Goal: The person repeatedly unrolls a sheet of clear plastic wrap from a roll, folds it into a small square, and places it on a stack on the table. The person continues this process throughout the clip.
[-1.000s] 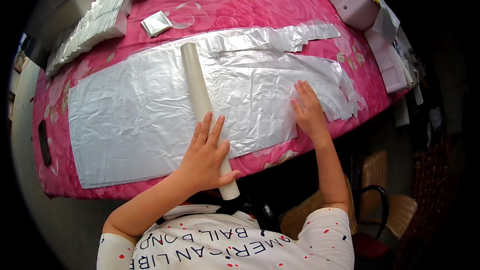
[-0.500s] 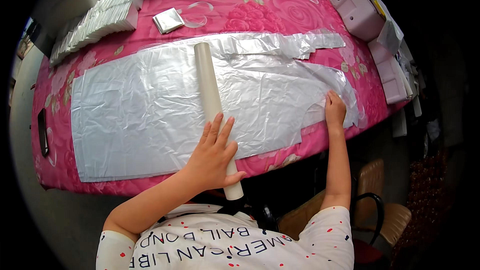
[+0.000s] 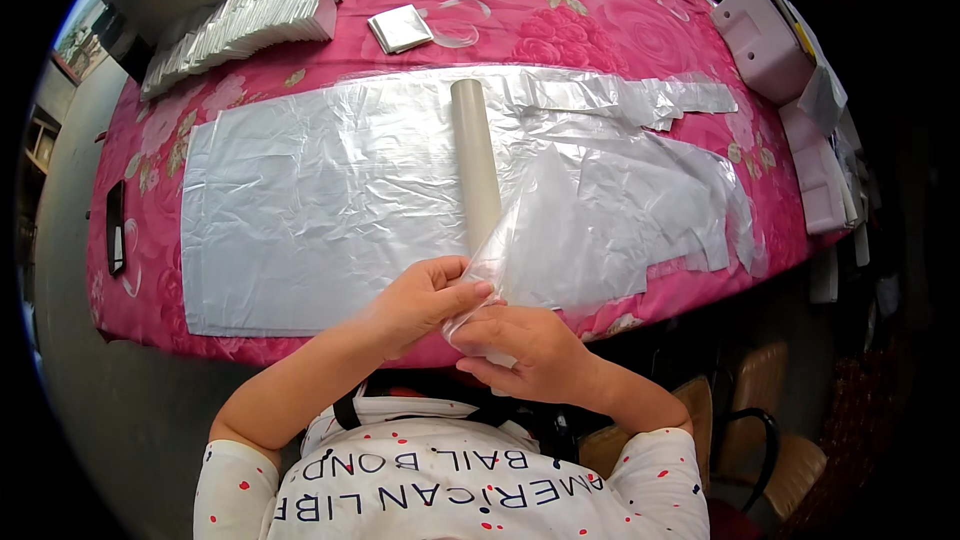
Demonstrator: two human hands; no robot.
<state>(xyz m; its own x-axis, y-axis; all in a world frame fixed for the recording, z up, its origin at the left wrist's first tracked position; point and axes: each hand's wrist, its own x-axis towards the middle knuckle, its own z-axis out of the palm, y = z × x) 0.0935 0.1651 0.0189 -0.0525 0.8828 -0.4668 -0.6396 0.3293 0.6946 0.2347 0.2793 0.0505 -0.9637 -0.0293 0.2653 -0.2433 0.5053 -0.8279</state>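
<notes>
Plastic film, clear and crinkled, lifts off the desk at its near corner, pinched between both my hands at the desk's front edge. My left hand closes fingers and thumb on that corner; my right hand grips it just beneath, the two hands touching. A pale cardboard tube lies across the wide silvery sheet beside it. Stacks of folded packets sit at the far left, well apart.
</notes>
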